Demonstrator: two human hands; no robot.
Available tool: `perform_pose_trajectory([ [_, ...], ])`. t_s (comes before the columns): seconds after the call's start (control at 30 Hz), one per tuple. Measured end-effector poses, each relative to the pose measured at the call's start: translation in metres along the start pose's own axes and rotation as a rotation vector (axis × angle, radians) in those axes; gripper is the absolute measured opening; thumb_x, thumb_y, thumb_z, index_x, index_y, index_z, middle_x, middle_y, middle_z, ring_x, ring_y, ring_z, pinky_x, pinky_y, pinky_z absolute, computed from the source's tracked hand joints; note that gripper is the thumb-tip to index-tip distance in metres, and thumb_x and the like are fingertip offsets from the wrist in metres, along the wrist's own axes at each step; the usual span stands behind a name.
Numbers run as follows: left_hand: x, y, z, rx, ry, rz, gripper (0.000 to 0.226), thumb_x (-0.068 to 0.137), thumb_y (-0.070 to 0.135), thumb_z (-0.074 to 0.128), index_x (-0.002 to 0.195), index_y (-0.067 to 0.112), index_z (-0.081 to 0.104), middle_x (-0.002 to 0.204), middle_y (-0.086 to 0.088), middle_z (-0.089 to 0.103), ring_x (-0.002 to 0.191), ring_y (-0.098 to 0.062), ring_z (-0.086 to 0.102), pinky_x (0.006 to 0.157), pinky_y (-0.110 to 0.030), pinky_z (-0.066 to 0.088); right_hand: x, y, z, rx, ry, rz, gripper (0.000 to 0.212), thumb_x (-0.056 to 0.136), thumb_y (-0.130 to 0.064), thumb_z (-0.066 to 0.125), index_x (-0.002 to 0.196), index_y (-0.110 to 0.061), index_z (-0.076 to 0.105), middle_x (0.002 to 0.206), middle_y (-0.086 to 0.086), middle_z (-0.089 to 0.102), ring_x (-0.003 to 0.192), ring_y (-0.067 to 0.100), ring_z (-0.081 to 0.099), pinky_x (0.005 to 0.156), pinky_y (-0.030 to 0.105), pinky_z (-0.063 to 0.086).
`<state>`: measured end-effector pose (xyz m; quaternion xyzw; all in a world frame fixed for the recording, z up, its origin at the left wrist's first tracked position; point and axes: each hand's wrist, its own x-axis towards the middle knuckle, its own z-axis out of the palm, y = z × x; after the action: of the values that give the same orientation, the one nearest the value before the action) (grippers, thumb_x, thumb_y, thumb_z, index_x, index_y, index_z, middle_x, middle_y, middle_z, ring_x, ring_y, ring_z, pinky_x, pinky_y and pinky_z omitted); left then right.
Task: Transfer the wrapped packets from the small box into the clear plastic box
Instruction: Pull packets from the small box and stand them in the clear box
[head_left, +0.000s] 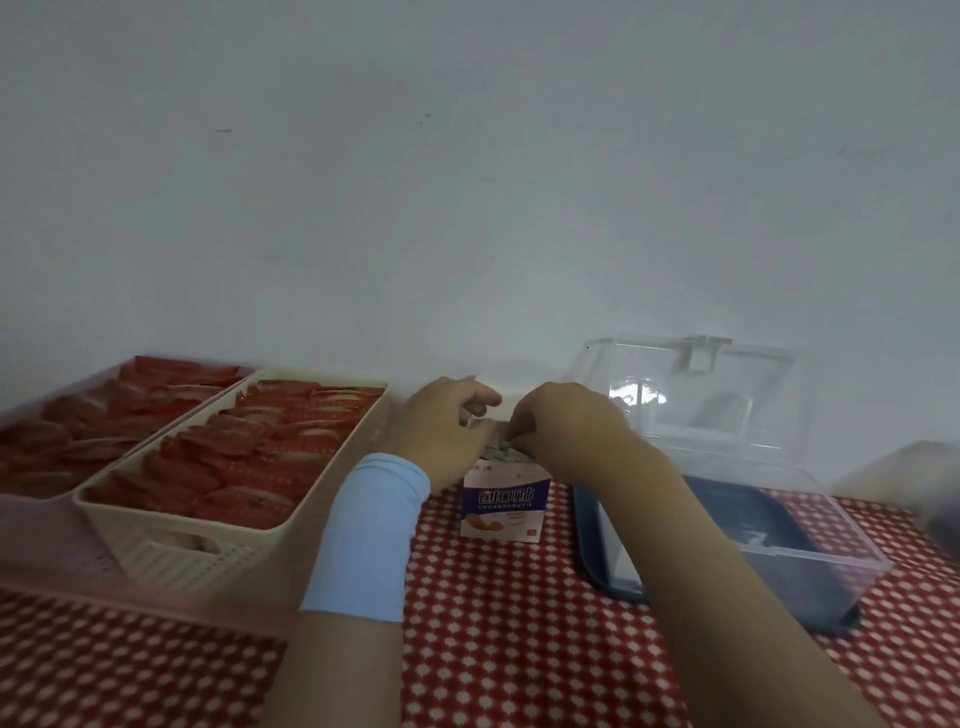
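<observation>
1. Our left hand (447, 421) curled its fingers about the top of the small box (506, 504), which stood on the red checked cloth (519, 623) between the cream basket (171, 551) and the clear plastic box (831, 557).
2. Our right hand (566, 421) pinched the wrapped packets (498, 449) where they showed at the small box's mouth. The fingertips were closed on them, though blur hid how many they held.
3. To do the pull well, we judged that the left hand should brace the small box down while the right drew the packets straight up, so the carton would neither lift nor tip.
4. A firm pinch low on the bundle seemed wise, since loose packets could fan out and spill.
5. The small box stood upright, its long axis vertical, mouth upward and printed face toward us.
6. The packets appeared to stand on end inside, their ends pointing up out of the mouth.
7. The clear plastic box lay just to the right with its lid raised at the far side and its opening facing up, so it called for only a short carry.
</observation>
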<state>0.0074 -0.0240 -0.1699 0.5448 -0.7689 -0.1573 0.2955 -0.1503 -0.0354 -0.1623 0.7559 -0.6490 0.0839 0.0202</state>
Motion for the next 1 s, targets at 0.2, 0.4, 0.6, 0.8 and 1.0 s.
perform_pose_trajectory([
  [0.2, 0.004, -0.003, 0.009, 0.034, 0.023, -0.012, 0.028, 0.096, 0.024, 0.058, 0.121, 0.034, 0.067, 0.104, 0.018, 0.058, 0.097, -0.003, 0.053, 0.084, -0.016, 0.034, -0.005, 0.005, 0.014, 0.012, 0.185, -0.029, 0.022, 0.099, -0.030, 0.055, 0.103, -0.036, 0.075, 0.100, -0.012, 0.069, 0.086, 0.012, 0.063, 0.081, 0.031, 0.049],
  [0.4, 0.009, -0.005, 0.017, -0.011, 0.028, -0.015, 0.019, 0.092, 0.033, 0.065, 0.110, 0.036, 0.071, 0.097, 0.020, 0.068, 0.097, -0.005, 0.057, 0.086, -0.020, 0.044, -0.007, 0.015, 0.014, 0.168, 0.327, -0.016, 0.019, 0.103, -0.031, 0.050, 0.108, -0.025, 0.068, 0.104, -0.007, 0.069, 0.090, 0.016, 0.063, 0.085, 0.037, 0.053],
  [0.6, 0.011, -0.005, 0.021, -0.030, 0.071, -0.045, 0.020, 0.094, 0.026, 0.063, 0.110, 0.031, 0.072, 0.104, 0.012, 0.074, 0.090, -0.003, 0.059, 0.083, -0.020, 0.044, -0.008, 0.012, 0.013, 0.269, 0.150, -0.048, 0.026, 0.102, -0.030, 0.054, 0.125, -0.024, 0.065, 0.110, -0.003, 0.071, 0.097, 0.014, 0.063, 0.084, 0.029, 0.052],
  [0.8, 0.010, -0.004, 0.018, -0.049, 0.145, -0.020, 0.019, 0.098, 0.025, 0.058, 0.111, 0.030, 0.071, 0.098, 0.018, 0.066, 0.082, 0.005, 0.054, 0.065, 0.001, 0.035, -0.012, 0.019, 0.001, 0.480, 0.412, -0.034, 0.016, 0.103, -0.025, 0.053, 0.104, -0.023, 0.068, 0.093, -0.006, 0.068, 0.081, 0.011, 0.062, 0.070, 0.022, 0.051],
  [1.0, 0.010, 0.005, 0.003, -0.493, 0.377, -0.051, 0.018, 0.098, 0.016, 0.053, 0.104, 0.028, 0.065, 0.096, 0.014, 0.071, 0.091, -0.001, 0.063, 0.078, -0.020, 0.046, -0.020, 0.017, -0.008, 0.771, 0.530, -0.029, 0.013, 0.103, -0.023, 0.053, 0.096, -0.029, 0.061, 0.079, -0.011, 0.063, 0.064, -0.001, 0.060, 0.056, 0.006, 0.041],
])
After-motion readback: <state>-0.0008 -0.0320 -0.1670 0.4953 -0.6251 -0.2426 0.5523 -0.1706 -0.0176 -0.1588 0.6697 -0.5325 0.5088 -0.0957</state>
